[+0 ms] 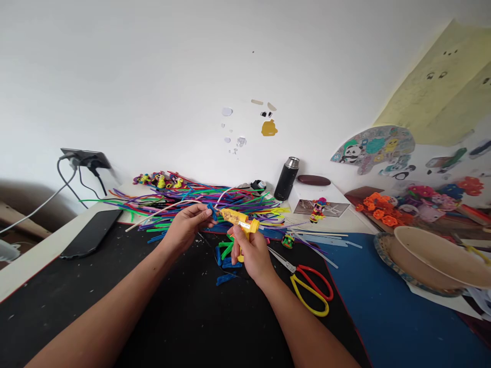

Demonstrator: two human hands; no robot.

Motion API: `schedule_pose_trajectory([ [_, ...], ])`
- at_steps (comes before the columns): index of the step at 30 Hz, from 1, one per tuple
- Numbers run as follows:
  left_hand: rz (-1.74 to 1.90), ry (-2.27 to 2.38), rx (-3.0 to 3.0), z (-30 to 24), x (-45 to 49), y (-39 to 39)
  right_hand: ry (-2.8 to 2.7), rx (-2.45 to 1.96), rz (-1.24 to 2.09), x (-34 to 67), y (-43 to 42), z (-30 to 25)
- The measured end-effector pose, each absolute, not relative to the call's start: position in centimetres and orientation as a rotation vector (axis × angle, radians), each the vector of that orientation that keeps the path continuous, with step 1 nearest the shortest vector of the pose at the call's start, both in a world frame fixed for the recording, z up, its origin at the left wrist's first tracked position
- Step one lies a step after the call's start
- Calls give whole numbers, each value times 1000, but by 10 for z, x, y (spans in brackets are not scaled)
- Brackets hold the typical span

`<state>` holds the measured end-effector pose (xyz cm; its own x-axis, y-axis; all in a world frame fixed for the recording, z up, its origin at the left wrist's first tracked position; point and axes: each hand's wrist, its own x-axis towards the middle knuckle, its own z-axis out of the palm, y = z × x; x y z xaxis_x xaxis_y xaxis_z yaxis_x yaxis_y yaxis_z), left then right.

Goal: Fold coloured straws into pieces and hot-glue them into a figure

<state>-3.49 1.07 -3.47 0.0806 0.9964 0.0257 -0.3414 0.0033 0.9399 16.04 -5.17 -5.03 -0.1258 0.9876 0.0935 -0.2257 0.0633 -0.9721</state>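
Observation:
My right hand (pixel 251 250) is closed around the handle of a yellow glue gun (pixel 241 221), whose nozzle points left. Between the thumb and fingers of my left hand (pixel 187 225) is a small blue pipe cleaner piece (pixel 212 211), right by the nozzle; whether they touch I cannot tell. Below the glue gun, short blue pipe cleaner pieces (pixel 226 278) and green ones (pixel 227 249) lie on the black mat (pixel 172 317). Scissors (pixel 307 283) with red and yellow handles lie to the right of my right hand.
Many coloured pipe cleaners (pixel 199 191) spread along the back. A black phone (pixel 92 234) lies left. Behind stand a black flask (pixel 286 179), a white box (pixel 307 197) and a small colourful figure (pixel 319 209). A beige bowl (pixel 433 260) is at right, near orange flowers (pixel 378 207).

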Motion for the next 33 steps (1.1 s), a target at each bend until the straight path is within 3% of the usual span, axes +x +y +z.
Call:
schedule_pose_trajectory([
  [15,1305,820,968,-27,-31,3,-1091,-980,1297,160,-47,-55],
  [33,1145,791,975,-33,-11,-15,-877,-847,1561,149,-52,-47],
])
